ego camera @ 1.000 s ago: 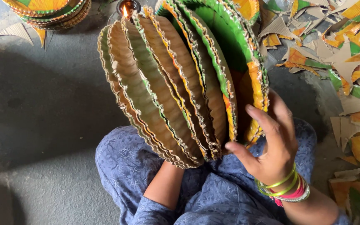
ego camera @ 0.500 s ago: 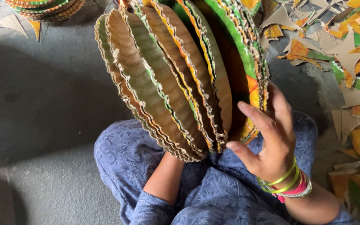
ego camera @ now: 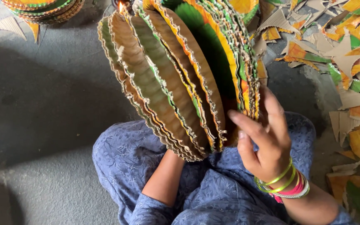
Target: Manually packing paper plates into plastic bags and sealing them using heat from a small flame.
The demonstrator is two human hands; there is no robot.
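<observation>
A fanned stack of round cardboard plates (ego camera: 176, 79) with scalloped edges, brown on one side and printed green and orange on the other, stands on edge over my lap. My right hand (ego camera: 263, 137), with green and pink bangles on the wrist, rests its fingers against the rightmost plates, thumb spread toward the gap. My left hand is hidden under the stack; only the forearm (ego camera: 163, 175) shows, reaching up beneath the plates, so it seems to bear them from below.
I sit on a grey floor (ego camera: 42, 125) in blue patterned cloth (ego camera: 213, 191). Another pile of plates (ego camera: 42, 8) lies at the top left. Cardboard offcuts (ego camera: 338, 46) in brown, orange and green cover the floor on the right.
The plate stack has tilted and spread a little. My right hand's fingers have shifted along the rightmost plates. My left forearm stays under the stack.
</observation>
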